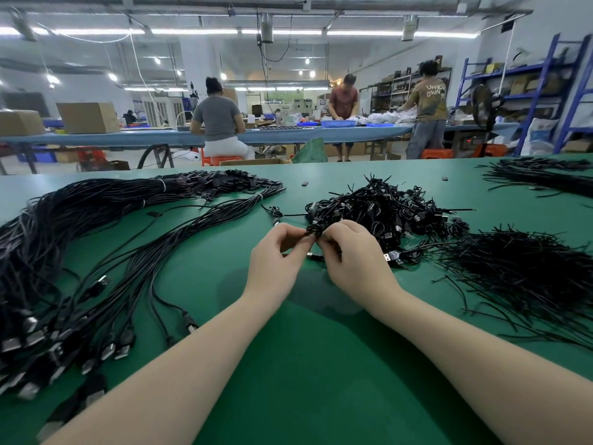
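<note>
Both hands meet at the near-left edge of the pile of coiled cables, over the green tabletop. Left hand: fingers curled, thumb and fingertips pinching a small coiled black cable. Right hand: fingers bent in too, pinching the same coil from the other side. The coil sits between the two hands, right at the pile's near edge; touching the pile or just off it, can't tell. A USB plug shows below the hands, just in front of the pile. Right of the pile, near: a loose heap of thin black ties. Left of the pile, well apart: long cable bundles, banded with white ties, USB ends toward the camera. Behind and right of the pile, at the tabletop's far edge: another dark bundle. Far beyond the pile: three people at a long blue bench.
</note>
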The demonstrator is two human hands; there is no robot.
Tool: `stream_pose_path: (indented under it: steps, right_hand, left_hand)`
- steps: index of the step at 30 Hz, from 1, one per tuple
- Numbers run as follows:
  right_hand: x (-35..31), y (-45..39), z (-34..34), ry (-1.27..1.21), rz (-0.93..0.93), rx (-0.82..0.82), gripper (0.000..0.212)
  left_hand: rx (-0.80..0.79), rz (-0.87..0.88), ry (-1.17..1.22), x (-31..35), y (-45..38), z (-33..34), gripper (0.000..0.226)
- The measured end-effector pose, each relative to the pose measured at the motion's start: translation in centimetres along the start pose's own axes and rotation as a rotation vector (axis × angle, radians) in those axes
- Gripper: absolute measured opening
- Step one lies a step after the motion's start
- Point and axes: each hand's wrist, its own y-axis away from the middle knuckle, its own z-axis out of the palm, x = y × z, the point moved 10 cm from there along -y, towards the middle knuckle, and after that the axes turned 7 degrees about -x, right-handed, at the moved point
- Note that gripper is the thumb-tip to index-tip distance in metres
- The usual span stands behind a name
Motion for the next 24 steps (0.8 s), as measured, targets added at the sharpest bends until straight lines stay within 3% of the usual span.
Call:
stream_pose_path:
  steps: [5,11,14,17,19,22,24]
  right_hand:
    - [-0.6,0.1,0.1,0.045,-0.040,-0.014,0.008]
    - [-1.9,0.2,-0.2,0.116,-0.131,0.010,0.008]
    - [-2.4,0.4,0.3,0.168,-0.179,-0.013,0.005]
    - [-4.0,0.6,0.5,0.313,-0.348,0.011,0.016]
    - [-5.0,0.9,0.4,0.388,-0.453,0.048,0.019]
    - [-5.1,1.1,0.2,0.399,-0.480,0.048,0.012]
    - [-5.0,0.9,-0.1,0.368,-0.471,0.030,0.014]
  left_hand:
    - [0.011,-0.006,-0.133,-0.2,-0.1,0.2,0.020]
    - [0.055,-0.077,-0.063,-0.9,0.0,-0.3,0.020]
    - [0.025,-0.213,0.140,-2.2,0.2,-0.1,0.011]
    - [0.011,-0.364,0.353,-3.6,0.3,0.3,0.030]
    - [-0.041,-0.442,0.473,-4.0,0.2,0.6,0.029]
    - [-0.128,-0.469,0.601,-4.1,0.2,1.4,0.022]
    - [-0.095,-0.433,0.571,-4.1,0.2,1.3,0.013]
